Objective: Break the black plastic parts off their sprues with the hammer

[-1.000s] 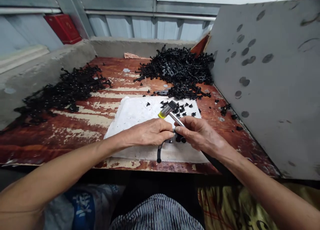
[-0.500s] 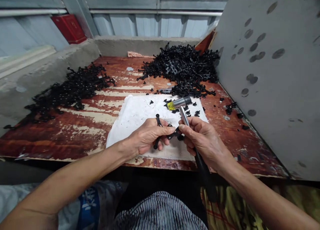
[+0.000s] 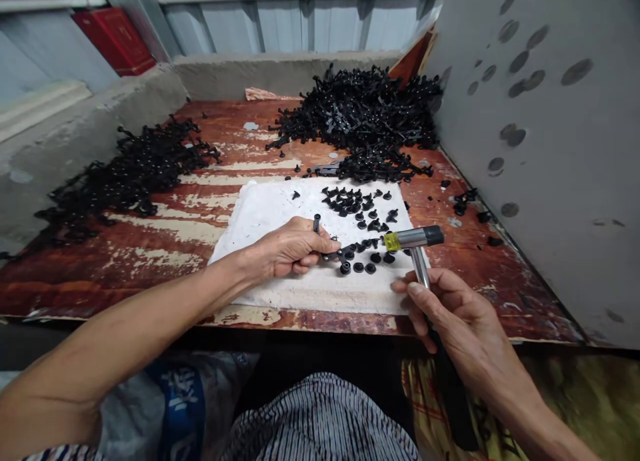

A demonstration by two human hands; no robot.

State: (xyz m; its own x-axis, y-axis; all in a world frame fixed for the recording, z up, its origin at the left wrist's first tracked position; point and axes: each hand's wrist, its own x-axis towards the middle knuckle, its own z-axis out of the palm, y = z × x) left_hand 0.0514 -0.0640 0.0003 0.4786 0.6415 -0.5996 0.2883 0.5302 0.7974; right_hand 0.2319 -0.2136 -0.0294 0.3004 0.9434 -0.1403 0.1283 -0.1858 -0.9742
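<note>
My left hand [image 3: 293, 247] is closed over the white cloth [image 3: 260, 211], its thumb and fingers gripping small black plastic link parts [image 3: 332, 253]. One link's round end pokes up above the knuckles. Off the cloth's right edge, my right hand [image 3: 445, 304] holds a mallet [image 3: 415, 238] just below its head. The mallet has a metal head with a yellow face on one end and a black face on the other, and its black handle hangs toward my lap. Several small black round-based pegs [image 3: 370, 269] lie scattered on the cloth between my hands.
A large heap of black parts [image 3: 360, 114] covers the back right of the worn red-brown table [image 3: 165, 274]. Another pile [image 3: 135, 164] runs along the left ledge. A grey panel [image 3: 540, 154] rises on the right; a red box [image 3: 115, 41] sits at back left.
My right hand has moved right with the mallet, away from my left hand, uncovering more pegs on the cloth. The left hand still grips the links. The view has tilted slightly down.
</note>
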